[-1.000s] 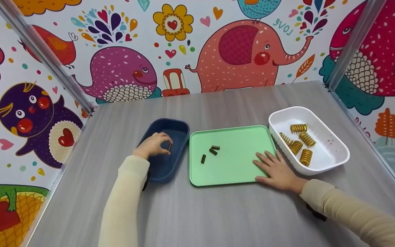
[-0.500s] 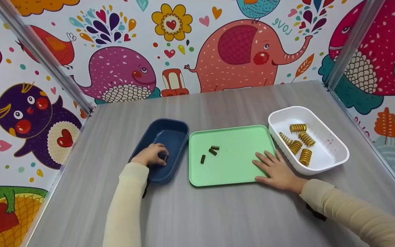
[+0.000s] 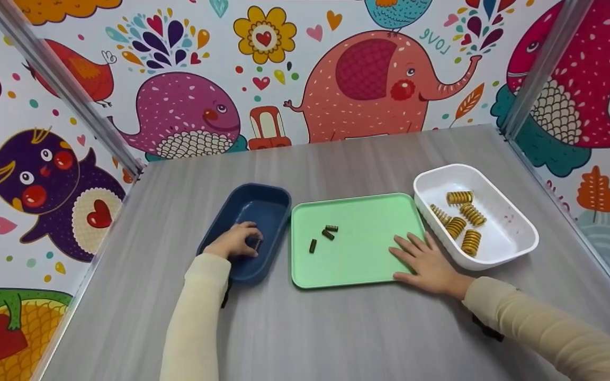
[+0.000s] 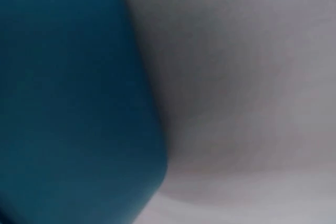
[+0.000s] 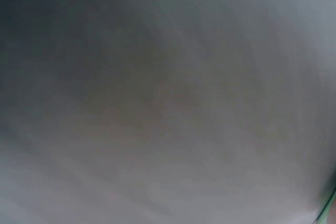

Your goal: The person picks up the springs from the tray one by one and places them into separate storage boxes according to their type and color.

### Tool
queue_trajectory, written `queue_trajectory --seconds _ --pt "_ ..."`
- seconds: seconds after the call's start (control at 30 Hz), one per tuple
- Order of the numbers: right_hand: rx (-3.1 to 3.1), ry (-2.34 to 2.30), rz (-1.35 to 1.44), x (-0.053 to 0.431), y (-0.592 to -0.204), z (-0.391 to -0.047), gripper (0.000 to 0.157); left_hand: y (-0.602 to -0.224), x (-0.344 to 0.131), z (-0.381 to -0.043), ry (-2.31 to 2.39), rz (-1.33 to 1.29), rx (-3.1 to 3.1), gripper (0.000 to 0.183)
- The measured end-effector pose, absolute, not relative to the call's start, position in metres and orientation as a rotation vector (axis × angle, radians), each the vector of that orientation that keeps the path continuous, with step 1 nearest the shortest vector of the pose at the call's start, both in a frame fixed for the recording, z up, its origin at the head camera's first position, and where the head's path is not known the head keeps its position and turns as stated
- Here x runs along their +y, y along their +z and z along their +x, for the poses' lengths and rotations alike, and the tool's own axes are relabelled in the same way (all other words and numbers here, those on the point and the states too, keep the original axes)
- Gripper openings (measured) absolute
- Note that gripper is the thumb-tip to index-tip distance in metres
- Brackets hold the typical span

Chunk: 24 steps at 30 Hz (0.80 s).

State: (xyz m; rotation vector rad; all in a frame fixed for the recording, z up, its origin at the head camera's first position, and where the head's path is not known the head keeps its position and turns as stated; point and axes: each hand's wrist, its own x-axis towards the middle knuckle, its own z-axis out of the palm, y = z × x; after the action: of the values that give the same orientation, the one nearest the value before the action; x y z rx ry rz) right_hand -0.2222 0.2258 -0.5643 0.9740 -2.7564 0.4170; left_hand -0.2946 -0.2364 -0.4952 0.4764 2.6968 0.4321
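My left hand point(image 3: 235, 241) reaches into the dark blue bin point(image 3: 275, 203). Between its thumb and fingertips it pinches a small dark spring point(image 3: 258, 244), partly hidden by the fingers. On the light green tray point(image 3: 363, 254) lie three small dark springs: one point(image 3: 313, 246) apart on the left, the second point(image 3: 328, 234) and third point(image 3: 331, 228) close together. My right hand point(image 3: 427, 267) rests with spread fingers on the tray's right edge. The left wrist view shows only the outer wall of the blue bin point(image 4: 73, 103) beside the grey table.
A white bin point(image 3: 506, 238) stands right of the tray, with several larger golden springs point(image 3: 456, 226) inside. The grey table point(image 3: 347, 333) runs back to cartoon-printed walls with metal corner posts. The right wrist view is mostly blurred grey.
My left hand has lowered toward the near left part of the blue bin, still pinching the small spring. The right hand and the springs on the tray stay put.
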Motion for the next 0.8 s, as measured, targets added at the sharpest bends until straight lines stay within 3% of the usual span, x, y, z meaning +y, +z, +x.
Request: queue_trajectory --seconds 0.8 --pt "-2.721 0.399 0.985 0.226 -0.565 -0.223 0.062 -0.489 -0.247 -0.292 0.53 0.524 2.79 0.039"
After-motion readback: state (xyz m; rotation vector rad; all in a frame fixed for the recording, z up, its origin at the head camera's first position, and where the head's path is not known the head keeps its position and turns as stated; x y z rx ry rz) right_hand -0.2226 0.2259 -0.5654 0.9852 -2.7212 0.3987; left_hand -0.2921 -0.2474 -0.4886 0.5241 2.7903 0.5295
